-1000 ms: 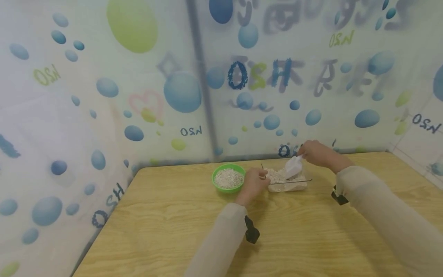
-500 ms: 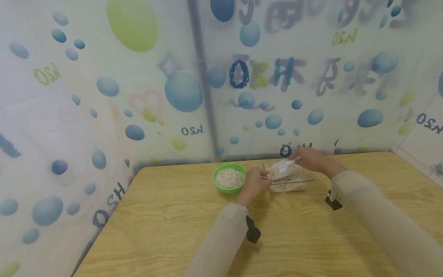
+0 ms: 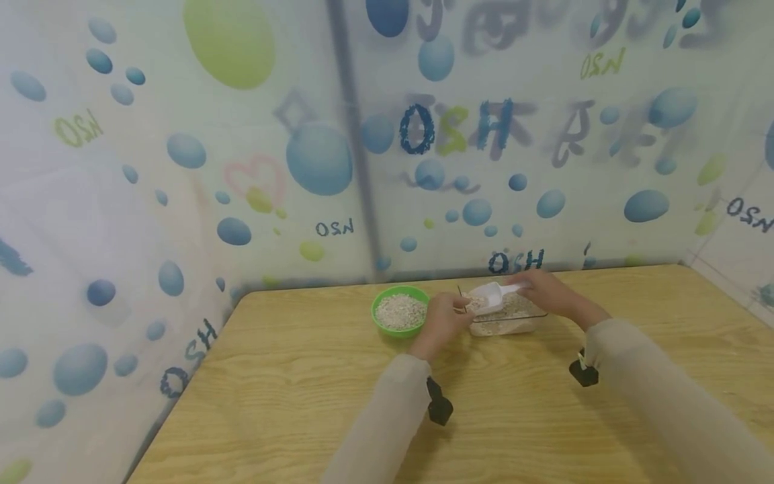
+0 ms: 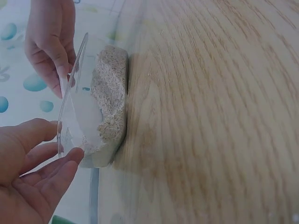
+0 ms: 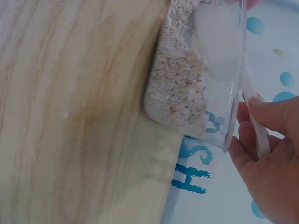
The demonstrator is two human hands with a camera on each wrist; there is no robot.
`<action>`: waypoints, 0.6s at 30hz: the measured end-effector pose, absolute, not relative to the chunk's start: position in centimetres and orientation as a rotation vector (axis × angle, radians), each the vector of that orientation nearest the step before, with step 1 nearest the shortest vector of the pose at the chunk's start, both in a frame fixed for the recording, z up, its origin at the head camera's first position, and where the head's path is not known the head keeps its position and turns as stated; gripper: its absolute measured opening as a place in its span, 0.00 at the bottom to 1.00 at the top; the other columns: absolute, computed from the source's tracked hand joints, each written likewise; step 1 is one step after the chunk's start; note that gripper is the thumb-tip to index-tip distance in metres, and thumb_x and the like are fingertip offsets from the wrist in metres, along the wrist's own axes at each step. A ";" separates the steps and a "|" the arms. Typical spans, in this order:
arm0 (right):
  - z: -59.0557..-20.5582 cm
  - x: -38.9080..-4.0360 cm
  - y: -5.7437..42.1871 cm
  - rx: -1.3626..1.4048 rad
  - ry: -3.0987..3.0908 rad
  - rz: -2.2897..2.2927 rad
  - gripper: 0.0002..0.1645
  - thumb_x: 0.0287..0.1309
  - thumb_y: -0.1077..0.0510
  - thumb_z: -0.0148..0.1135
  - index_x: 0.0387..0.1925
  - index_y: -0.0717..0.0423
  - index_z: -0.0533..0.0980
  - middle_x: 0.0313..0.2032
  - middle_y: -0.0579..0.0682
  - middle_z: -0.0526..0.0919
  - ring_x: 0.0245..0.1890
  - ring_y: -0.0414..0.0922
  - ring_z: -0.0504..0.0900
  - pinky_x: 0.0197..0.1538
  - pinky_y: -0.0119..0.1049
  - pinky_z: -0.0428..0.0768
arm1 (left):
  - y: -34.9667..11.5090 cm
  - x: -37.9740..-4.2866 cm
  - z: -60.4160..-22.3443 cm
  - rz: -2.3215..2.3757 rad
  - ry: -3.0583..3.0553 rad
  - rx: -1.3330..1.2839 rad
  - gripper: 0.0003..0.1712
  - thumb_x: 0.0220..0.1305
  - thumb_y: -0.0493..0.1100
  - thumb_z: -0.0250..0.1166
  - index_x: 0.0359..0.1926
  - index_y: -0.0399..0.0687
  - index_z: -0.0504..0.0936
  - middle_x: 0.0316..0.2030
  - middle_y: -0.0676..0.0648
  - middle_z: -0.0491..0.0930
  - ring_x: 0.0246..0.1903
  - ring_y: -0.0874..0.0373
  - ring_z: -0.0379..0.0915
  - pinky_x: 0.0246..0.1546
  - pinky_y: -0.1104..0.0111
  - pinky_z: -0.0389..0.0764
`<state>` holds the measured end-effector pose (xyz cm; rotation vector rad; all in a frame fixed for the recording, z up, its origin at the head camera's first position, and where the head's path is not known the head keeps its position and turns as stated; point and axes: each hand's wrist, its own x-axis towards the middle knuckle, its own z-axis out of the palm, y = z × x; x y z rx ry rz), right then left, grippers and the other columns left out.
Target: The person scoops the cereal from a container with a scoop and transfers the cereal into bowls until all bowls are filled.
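A clear rectangular container (image 3: 504,329), partly filled with pale flakes that look like oats (image 4: 111,84), stands on the table. My left hand (image 3: 443,323) pinches its left rim between thumb and fingers. In my right hand (image 3: 549,293) is the handle of a white scoop (image 3: 491,298). The scoop's bowl lies inside the container towards the left end, with flakes in it. Through the clear wall, the right wrist view shows the scoop's handle (image 5: 256,123) slanting out over the rim. Just left of my left hand sits a green bowl (image 3: 396,333) filled with similar flakes.
The wooden table (image 3: 290,396) reaches back to a printed curtain (image 3: 272,222) with blue and green dots. More of that curtain hangs at the left and right sides. Both wrists carry dark straps (image 3: 440,403).
My right hand has come down, and the scoop has gone from steeply tilted to nearly level, its bowl shifting left within the container. My left hand stays on the rim.
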<state>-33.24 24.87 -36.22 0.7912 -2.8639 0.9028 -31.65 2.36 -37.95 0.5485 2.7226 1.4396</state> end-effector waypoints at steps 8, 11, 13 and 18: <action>-36.7 -32.7 25.5 0.748 -2.820 0.983 0.16 0.62 0.70 0.46 0.50 0.74 0.71 0.50 0.72 0.72 0.51 0.68 0.68 0.50 0.60 0.69 | 2.3 -31.8 -38.1 1.440 2.697 0.560 0.16 0.56 0.34 0.63 0.46 0.32 0.80 0.44 0.40 0.80 0.39 0.54 0.79 0.35 0.72 0.78; -36.6 -32.4 25.7 0.729 -2.803 0.982 0.16 0.62 0.70 0.46 0.51 0.73 0.71 0.50 0.72 0.71 0.52 0.68 0.67 0.50 0.61 0.68 | 2.1 -31.8 -38.2 1.429 2.694 0.573 0.16 0.57 0.35 0.63 0.46 0.32 0.80 0.44 0.40 0.80 0.40 0.53 0.78 0.36 0.72 0.79; -36.5 -32.3 25.9 0.711 -2.792 0.989 0.16 0.63 0.70 0.47 0.50 0.72 0.71 0.50 0.71 0.71 0.52 0.68 0.67 0.50 0.61 0.68 | 2.0 -31.9 -38.2 1.434 2.684 0.583 0.15 0.57 0.35 0.64 0.46 0.32 0.80 0.44 0.40 0.79 0.40 0.53 0.78 0.36 0.71 0.79; -36.4 -32.0 26.4 0.676 -2.767 1.044 0.15 0.64 0.69 0.47 0.50 0.73 0.71 0.50 0.72 0.71 0.52 0.68 0.66 0.51 0.61 0.67 | 1.7 -31.9 -38.2 1.450 2.677 0.582 0.14 0.58 0.35 0.63 0.45 0.34 0.81 0.43 0.42 0.80 0.40 0.54 0.77 0.38 0.71 0.78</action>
